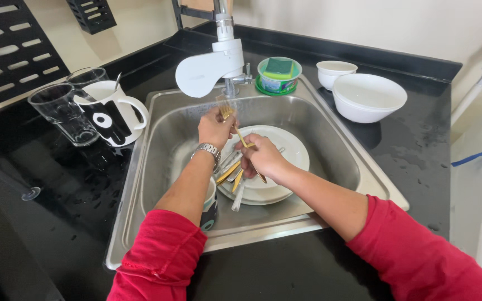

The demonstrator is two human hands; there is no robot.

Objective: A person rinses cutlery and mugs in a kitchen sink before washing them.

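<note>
Both my hands are over the steel sink. My left hand grips the head end of a gold fork under the white faucet. My right hand closes on the fork's thin handle lower down. Beneath them lie stacked white plates with several gold and silver pieces of cutlery. A mug stands in the sink under my left forearm.
On the wet black counter to the left stand two clear glasses and a black-and-white mug. Behind the sink is a green tub with a sponge. Two white bowls sit at the right.
</note>
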